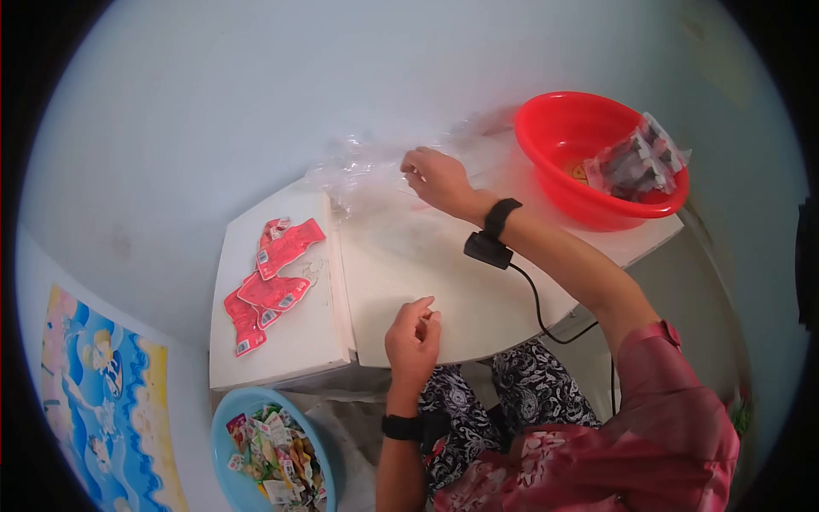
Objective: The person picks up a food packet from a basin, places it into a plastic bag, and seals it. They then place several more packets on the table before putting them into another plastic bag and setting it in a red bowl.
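The white surface (444,273) carries the red basin (546,162) at its right end; that looks light and stiff, best lifted by the rim, though the packs in clear wrap (640,162) could slide inside. Low on the left, the blue basin (219,444) holds loose small packets. The clear plastic (354,171) lies along the wall side of the surface, thin and crinkled — likely very light, soft and slippery, so an edge pinch should suit it. The right hand (439,181) is beside it, fingers curled; I can't tell whether they have film between them. The left hand (414,337) is over the near edge, fingers bent, thumb a little apart. The red packets (290,247) overlap on the left, probably floppy — take one by its edge. The wrist cable (537,300) could snag at the near edge
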Motion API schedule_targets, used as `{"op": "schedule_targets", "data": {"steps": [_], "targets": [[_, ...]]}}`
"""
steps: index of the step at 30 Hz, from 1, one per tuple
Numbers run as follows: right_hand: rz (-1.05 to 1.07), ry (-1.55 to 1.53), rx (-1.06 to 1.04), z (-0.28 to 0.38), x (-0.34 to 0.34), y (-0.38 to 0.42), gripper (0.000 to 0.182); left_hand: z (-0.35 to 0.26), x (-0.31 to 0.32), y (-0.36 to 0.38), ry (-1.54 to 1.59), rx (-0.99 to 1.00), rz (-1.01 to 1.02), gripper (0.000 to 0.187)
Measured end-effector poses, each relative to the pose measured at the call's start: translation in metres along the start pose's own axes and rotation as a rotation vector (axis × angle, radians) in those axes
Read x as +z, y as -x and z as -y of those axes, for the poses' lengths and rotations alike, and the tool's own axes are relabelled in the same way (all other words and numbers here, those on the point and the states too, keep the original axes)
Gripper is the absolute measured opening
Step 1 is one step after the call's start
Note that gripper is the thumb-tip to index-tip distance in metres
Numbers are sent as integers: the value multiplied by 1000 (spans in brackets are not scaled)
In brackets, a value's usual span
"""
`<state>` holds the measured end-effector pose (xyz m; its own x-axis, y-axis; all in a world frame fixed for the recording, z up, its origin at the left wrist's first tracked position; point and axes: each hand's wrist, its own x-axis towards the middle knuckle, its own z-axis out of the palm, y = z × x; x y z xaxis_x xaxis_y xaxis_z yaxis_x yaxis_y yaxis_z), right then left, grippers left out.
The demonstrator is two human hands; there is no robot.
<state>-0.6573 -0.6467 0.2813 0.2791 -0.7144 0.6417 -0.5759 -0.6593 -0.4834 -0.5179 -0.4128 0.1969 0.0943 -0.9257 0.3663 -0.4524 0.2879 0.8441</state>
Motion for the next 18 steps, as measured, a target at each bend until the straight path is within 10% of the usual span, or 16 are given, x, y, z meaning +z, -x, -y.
{"op": "schedule_targets", "data": {"steps": [10, 18], "targets": [[-177, 396, -303, 9, 82, -53, 19, -7, 1, -2, -106, 106, -19, 22], [-590, -75, -292, 44, -7, -80, 5, -2, 4, -1, -65, 98, -71, 23]]}}
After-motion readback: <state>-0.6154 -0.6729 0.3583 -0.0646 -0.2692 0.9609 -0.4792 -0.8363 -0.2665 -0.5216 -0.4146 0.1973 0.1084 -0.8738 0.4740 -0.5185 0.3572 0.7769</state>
